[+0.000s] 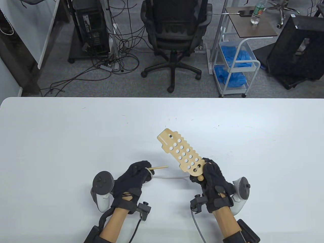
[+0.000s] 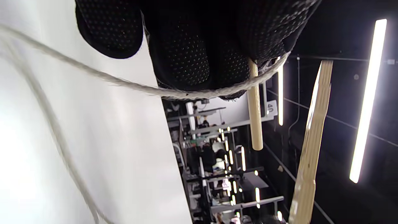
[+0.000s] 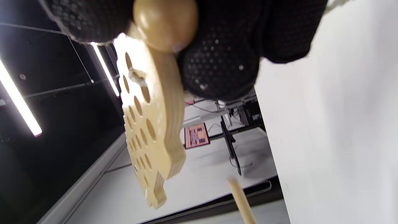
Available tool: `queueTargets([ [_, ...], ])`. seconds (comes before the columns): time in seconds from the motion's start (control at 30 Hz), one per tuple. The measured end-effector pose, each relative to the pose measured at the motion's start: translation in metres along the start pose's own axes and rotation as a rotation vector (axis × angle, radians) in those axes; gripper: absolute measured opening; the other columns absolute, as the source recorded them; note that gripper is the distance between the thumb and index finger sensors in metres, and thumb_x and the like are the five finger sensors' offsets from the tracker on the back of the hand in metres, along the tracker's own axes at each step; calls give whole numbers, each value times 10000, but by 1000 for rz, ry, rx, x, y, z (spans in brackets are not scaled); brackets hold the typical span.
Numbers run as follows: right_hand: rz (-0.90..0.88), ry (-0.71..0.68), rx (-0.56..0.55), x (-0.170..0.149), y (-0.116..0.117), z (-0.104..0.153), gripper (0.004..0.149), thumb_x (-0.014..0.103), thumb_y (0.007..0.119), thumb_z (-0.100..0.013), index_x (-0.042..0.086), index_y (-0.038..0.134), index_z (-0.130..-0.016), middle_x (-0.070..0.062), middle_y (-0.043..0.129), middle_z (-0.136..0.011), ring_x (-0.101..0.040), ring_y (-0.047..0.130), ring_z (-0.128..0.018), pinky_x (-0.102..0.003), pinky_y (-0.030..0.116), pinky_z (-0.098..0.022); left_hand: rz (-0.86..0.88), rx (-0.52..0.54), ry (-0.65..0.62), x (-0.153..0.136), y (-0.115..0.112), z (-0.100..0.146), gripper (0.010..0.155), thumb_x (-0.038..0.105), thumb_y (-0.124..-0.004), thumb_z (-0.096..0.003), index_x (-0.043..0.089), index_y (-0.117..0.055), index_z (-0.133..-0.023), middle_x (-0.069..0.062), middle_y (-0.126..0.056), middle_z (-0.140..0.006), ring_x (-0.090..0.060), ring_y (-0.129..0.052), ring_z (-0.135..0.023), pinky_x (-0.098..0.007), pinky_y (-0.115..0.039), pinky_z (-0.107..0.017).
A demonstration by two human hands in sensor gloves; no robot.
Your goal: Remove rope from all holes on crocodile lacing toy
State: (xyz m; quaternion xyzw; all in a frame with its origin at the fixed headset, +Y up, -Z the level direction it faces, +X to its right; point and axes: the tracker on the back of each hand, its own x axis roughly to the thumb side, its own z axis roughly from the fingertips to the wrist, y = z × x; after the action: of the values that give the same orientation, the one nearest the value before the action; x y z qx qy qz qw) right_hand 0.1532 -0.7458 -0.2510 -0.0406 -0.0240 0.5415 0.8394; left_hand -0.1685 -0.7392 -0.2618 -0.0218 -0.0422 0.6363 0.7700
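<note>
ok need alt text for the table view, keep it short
Two gloved hands work at a white table: the right hand holds a wooden crocodile lacing board by one end, tilted up, while the left hand grips a wooden needle. A pale rope runs between them.

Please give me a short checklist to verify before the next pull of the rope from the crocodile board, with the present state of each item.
1. Left hand grips the wooden needle: ok.
2. Right hand holds the board at its tail end: ok.
3. Board lifted off the table, tilted: ok.
4. Rope out of all holes: not ok, it is in the last holes near the right hand.
5. Rope free of knots along its slack part: cannot tell.
</note>
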Motion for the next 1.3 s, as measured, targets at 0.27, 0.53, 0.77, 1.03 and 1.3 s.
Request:
queueTargets([
  [0.27,60,13,129,-12,30,11,456,371,792,-413,185,773,-829,-154,928,-630,-293,999,-395,-560,792,-445,66,-156,-28,-2,-12,-4,416,326,-798,-502,341,-805,-918,36,-1003,-794,-160,-972,-654,-483,-810,-564],
  [0.53,42,21,194,-16,41,15,459,371,797,-409,184,787,-828,-159,944,-607,-292,1010,-372,-561,803,-428,89,-234,-42,-3,-19,-5,420,299,-773,-506,338,-800,-923,24,-991,-815,-177,-963,-670,-500,-796,-573],
  [0.77,3,39,278,-19,50,16,454,371,777,-422,173,789,-831,-162,948,-598,-295,1009,-361,-563,803,-418,19,-225,-59,1,-22,-3,416,335,-799,-499,389,-837,-910,15,-952,-856,-190,-928,-710,-518,-767,-597],
  [1.03,13,72,270,-23,49,17,452,368,772,-424,165,794,-828,-170,952,-586,-301,1009,-345,-561,807,-404,-75,-231,-184,17,-35,6,415,348,-815,-502,407,-826,-912,23,-899,-900,-184,-882,-762,-539,-727,-647],
  [1.3,-9,83,187,-21,39,14,456,368,751,-440,160,768,-846,-152,950,-586,-292,1008,-345,-552,810,-409,-45,-309,-246,19,-45,8,530,248,-777,-507,322,-752,-1031,-38,-790,-1044,-260,-791,-900,-613,-655,-683],
])
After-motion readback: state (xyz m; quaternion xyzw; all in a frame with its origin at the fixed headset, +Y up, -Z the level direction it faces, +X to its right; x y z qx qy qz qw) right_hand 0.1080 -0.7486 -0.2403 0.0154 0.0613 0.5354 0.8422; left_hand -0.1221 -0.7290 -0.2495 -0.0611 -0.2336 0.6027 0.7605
